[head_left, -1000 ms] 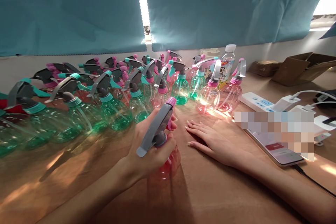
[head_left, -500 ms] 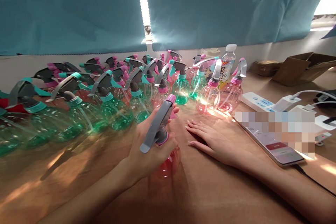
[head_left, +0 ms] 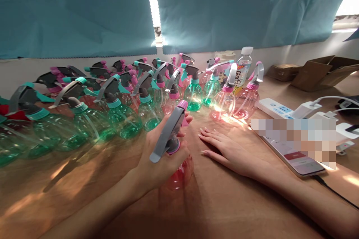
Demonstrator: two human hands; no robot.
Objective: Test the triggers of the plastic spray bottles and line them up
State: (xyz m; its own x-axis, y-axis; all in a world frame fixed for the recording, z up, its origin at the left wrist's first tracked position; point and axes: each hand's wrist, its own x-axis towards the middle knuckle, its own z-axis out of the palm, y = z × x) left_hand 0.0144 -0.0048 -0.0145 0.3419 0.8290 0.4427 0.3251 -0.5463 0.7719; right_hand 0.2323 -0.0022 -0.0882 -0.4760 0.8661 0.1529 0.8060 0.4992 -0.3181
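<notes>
My left hand [head_left: 157, 160] is wrapped round the neck of a pink spray bottle [head_left: 182, 175] with a grey and pink trigger head. The bottle stands upright on the brown table [head_left: 224, 205], its body partly hidden by my palm and thumb. Resting flat on the tabletop to the right, my right hand [head_left: 221, 147] has its fingers stretched out and holds nothing. Just beyond it are two pink spray bottles, the nearer one [head_left: 223, 104] and another [head_left: 246, 101]. A green spray bottle [head_left: 125, 119] is among those closest to my left hand.
Several more green and pink spray bottles fill the back and left, including a green one [head_left: 193, 95]. A clear drink bottle [head_left: 244, 65] stands behind. At right lie a phone [head_left: 297, 157] with a cable, a white power strip [head_left: 276, 108] with plugs, and an open cardboard box [head_left: 316, 74].
</notes>
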